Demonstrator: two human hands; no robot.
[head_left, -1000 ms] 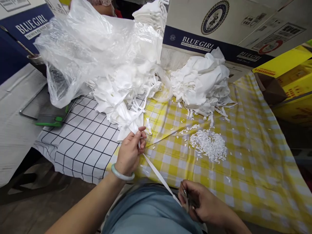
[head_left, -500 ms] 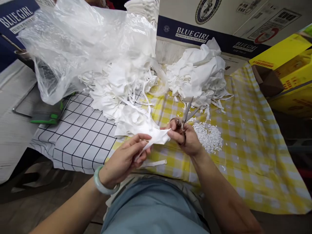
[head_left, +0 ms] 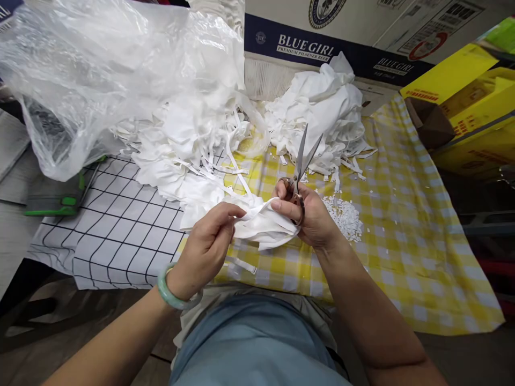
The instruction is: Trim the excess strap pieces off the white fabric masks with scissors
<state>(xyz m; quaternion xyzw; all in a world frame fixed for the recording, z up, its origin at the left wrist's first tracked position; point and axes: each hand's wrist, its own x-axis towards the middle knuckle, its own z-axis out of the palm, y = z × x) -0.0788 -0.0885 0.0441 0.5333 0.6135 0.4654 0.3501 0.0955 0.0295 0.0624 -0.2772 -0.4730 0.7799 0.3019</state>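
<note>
Between my hands stretches a white fabric garment (head_left: 267, 228), probably a bra, though its folds hide the exact kind. My left hand (head_left: 211, 246), with a pale green bangle (head_left: 164, 287) at the wrist, pinches its left side. In my right hand (head_left: 316, 214) are scissors (head_left: 300, 171), their blades parted and pointing away from me. The thumb and fingers of that hand also hold the garment's right edge. Behind it lies a heap of white garments with straps (head_left: 181, 139). A second white pile (head_left: 317, 110) stands at the back right.
Small white clippings (head_left: 345, 217) lie right of my right hand on the yellow checked cloth (head_left: 406, 252). A loose strap piece (head_left: 243, 264) is near the front edge. Clear plastic (head_left: 100, 69) covers the left heap. A beer carton (head_left: 289, 32) and yellow boxes (head_left: 478, 107) stand behind.
The garment is now spread wider between my hands, with more of its fabric by the right fingers. The scissors have tilted more upright, with their blades still parted. The view has shifted slightly.
</note>
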